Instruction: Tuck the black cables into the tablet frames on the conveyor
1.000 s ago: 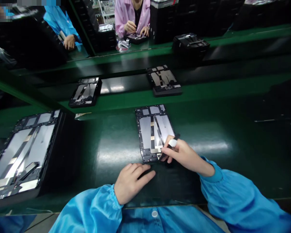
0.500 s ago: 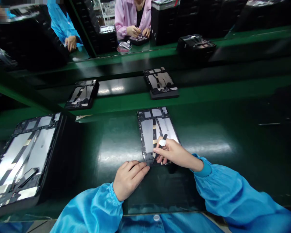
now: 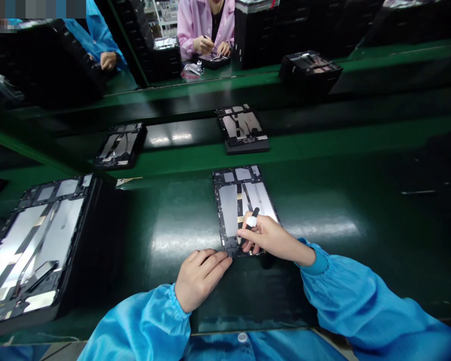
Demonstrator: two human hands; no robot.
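Observation:
An opened tablet [image 3: 228, 200] lies on the green bench in front of me, its silver inner plates, dark flat cables and tan tape showing. My right hand [image 3: 265, 233] is closed in a pinch round a slim black tool with a white wrap [image 3: 252, 220]. It rests over the tablet's lower part, and the tool's working tip is hidden by the fingers. My left hand [image 3: 203, 276] lies palm down on the bench, fingers stretched out, the fingertips touching the tablet's lower left corner. Nothing shows in that hand.
At left stands a dark stack topped by another opened tablet [image 3: 65, 220]. Further off, stacked tablets [image 3: 242, 128] and a second pile [image 3: 120, 145] sit on the line, with a black stack [image 3: 311, 72] beyond. Across it, a person in a pink sleeve [image 3: 188, 30] works; a blue sleeve [image 3: 97, 30] is nearby.
Both tablet piles on the near line have shifted slightly left, while the far black stack has shifted right. My hands look unmoved. The pink-sleeved person's hands have moved a little.

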